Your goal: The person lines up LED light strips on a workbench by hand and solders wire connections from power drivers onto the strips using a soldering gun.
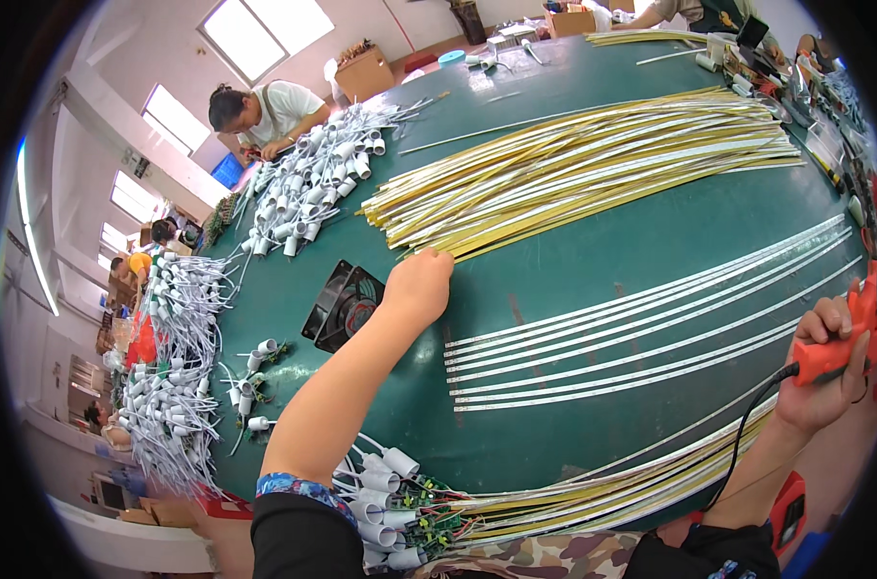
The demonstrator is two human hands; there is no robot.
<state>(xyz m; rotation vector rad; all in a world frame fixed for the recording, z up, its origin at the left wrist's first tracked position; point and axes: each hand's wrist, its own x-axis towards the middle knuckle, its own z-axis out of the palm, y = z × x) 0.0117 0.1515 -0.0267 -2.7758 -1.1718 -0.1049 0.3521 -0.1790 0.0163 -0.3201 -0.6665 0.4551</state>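
Observation:
My left hand is closed at the near edge of a heap of long yellow and white strips. Its fingertips are turned away, so what they grip is hidden. At the right edge, my right hand is wrapped round a red gun-shaped tool with a black cord; the tool's tip does not show clearly. Between the hands, several thin white strips lie side by side on the green table, their left ends roughly lined up. A black fan stands just left of my left wrist.
White lamp sockets with wires lie in piles at the far left and near left. More sockets with small circuit boards and strips lie along the front edge. A co-worker sits at the far left. Tools crowd the right edge.

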